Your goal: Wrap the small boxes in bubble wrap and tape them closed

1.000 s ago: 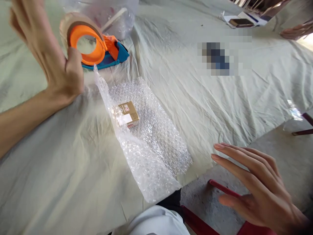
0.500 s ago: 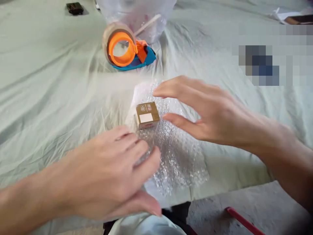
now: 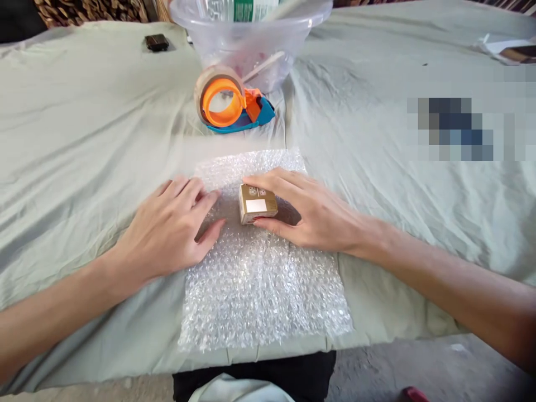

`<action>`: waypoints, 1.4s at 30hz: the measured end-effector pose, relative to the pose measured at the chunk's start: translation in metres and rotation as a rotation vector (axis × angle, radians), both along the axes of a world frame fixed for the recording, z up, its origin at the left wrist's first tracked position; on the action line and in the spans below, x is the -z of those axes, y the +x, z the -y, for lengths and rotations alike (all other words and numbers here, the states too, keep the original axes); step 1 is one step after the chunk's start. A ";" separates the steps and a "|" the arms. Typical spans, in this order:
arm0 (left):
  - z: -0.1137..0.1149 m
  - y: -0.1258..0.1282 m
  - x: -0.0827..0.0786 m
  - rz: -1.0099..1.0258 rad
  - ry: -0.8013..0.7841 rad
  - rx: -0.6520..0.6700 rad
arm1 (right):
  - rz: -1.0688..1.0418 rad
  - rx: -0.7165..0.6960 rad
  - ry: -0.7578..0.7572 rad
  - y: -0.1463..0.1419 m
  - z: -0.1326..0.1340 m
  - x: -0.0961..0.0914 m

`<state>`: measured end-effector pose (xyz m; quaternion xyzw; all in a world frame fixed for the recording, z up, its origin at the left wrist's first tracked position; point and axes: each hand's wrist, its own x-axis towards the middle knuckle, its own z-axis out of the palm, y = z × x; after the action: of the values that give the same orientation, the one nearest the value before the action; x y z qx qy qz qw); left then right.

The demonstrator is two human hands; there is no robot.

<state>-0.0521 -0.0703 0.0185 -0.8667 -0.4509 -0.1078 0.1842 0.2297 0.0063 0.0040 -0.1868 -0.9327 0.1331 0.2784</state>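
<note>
A small gold box (image 3: 258, 205) with a white label sits on a sheet of bubble wrap (image 3: 263, 296) spread out on the cloth. My right hand (image 3: 312, 215) grips that box from its right side, fingers at the far edge and thumb at the near edge. On the left edge of the bubble wrap rests my left hand (image 3: 167, 229), palm down with its fingers apart and nothing in it. A short gap separates its fingertips from the box.
Beyond the wrap stands an orange and blue tape dispenser (image 3: 250, 106) with a roll of tape. Behind it is a clear plastic basin (image 3: 201, 33) with items inside. A small black object (image 3: 156, 42) lies farther left. The green tablecloth (image 3: 104, 128) ends near my lap. A blurred patch covers the right.
My right hand has closed on the box. My left hand has moved farther away onto the wrap's left side, and the bubble wrap now lies more spread out. The view has shifted upward.
</note>
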 end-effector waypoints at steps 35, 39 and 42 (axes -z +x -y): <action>0.004 -0.022 0.014 0.278 -0.345 -0.037 | -0.183 0.554 -0.095 0.056 -0.080 0.008; 0.004 -0.022 0.016 0.285 -0.328 -0.054 | -0.122 0.608 -0.079 0.059 -0.082 0.015; 0.004 -0.022 0.016 0.291 -0.342 -0.070 | -0.094 0.668 -0.106 0.061 -0.079 0.012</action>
<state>-0.0739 -0.0748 0.0021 -0.8444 -0.5143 -0.1473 -0.0286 0.2907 0.0852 -0.0076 -0.4898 -0.7980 0.0912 0.3391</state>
